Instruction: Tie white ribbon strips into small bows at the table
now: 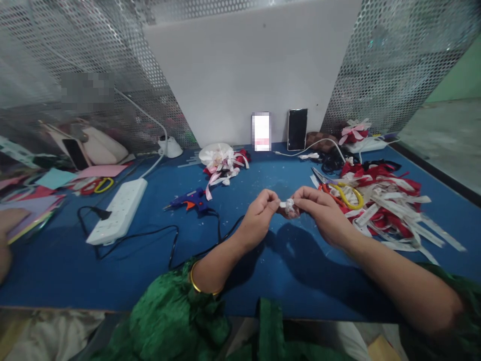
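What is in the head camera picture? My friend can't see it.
A person's left hand and right hand pinch a small white ribbon piece over a blue table. A glue gun lies to their left, ribbon scraps to their right.

The left hand (pixel 259 210) and right hand (pixel 319 208) pinch a small white ribbon piece (pixel 289 205) (perhaps a rosette) above the blue table (pixel 112 271). A glue gun (pixel 188 200) lies at ten o'clock, and scissors (pixel 343 193) at two o'clock among ribbon strips (pixel 391 210).

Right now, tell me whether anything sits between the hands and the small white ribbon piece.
Nothing visible does. The left hand and right hand both pinch the small white ribbon piece above the blue table; the glue gun and ribbon pile lie off to the sides.
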{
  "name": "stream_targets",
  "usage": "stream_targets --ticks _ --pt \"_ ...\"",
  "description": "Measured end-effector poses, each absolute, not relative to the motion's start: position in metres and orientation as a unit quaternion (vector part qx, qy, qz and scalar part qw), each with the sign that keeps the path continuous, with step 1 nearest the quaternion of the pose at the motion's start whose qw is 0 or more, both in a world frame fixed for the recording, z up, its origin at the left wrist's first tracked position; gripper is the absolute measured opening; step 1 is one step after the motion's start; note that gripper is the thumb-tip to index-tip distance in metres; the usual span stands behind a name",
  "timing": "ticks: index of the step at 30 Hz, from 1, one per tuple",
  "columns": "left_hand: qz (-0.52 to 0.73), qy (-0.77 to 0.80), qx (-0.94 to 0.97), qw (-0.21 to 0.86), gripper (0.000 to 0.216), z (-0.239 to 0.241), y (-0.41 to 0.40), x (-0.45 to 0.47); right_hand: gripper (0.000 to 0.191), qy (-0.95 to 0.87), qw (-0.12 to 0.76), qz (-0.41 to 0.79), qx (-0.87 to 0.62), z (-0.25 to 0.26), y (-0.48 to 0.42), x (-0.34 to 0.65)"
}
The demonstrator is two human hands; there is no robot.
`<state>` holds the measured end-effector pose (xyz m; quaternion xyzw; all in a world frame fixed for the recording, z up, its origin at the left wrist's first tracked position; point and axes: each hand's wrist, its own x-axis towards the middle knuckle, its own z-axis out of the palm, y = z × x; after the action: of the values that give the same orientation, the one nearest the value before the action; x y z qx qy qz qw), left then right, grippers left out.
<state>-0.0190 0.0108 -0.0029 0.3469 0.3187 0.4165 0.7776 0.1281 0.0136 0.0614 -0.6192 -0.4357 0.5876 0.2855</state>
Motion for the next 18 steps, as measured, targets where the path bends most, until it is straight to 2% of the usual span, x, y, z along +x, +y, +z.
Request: stream_targets --ticks 6,18 --pt "0.405 0.327 0.359 0.774 0.017 -0.0016 0.0084 -0.0184 0.009 -0.473 0.271 0.563 -0.621 0.0613 0.0134 0.1268" --pt "0.413 0.405 0.496 0.648 0.009 -0.0028 0.0037 -0.0202 0.018 -0.535 0.241 0.515 -0.625 0.0597 0.012 0.1274"
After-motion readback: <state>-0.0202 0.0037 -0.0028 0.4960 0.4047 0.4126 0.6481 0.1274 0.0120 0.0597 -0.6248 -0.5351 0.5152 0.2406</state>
